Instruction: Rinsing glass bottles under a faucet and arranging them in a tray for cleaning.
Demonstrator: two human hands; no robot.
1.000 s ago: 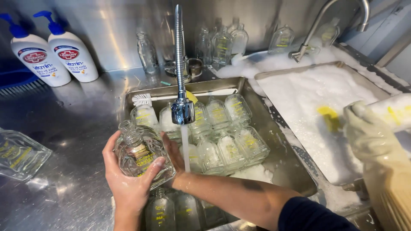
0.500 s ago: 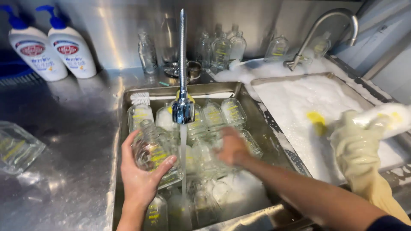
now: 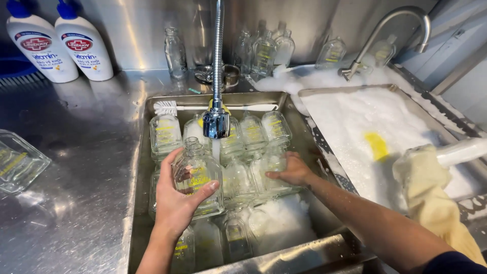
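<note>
Fingers [image 3: 210, 186] of the left hand [image 3: 175, 205] wrap around a clear glass bottle [image 3: 198, 175], holding it neck-up and slightly tilted just below the spray head of a hanging faucet [image 3: 216, 123], where a thin stream of water falls beside it. The right hand [image 3: 293, 171] reaches across the steel sink [image 3: 147, 109], its fingers curled loosely over another bottle [image 3: 269, 167] among the many lying in the basin; whether they have truly closed on it cannot be told. Rows of matching bottles with yellow print fill the sink, some lying in suds near the front edge, and a white bottle brush [image 3: 170, 107] rests along the back wall. By the look of things, rinsing is the step in hand: one bottle up at the water, the next being picked out. Bringing the held bottle's mouth squarely under the stream would call for a small shift to the right and a firm grip on wet glass. Beside the sink, a second basin [image 3: 350, 116] brims with foam, where another person's yellow-gloved hand [image 3: 423, 180] works. Two white pump bottles [image 3: 61, 43] stand on the steel table [image 3: 66, 152] at the back left.
</note>
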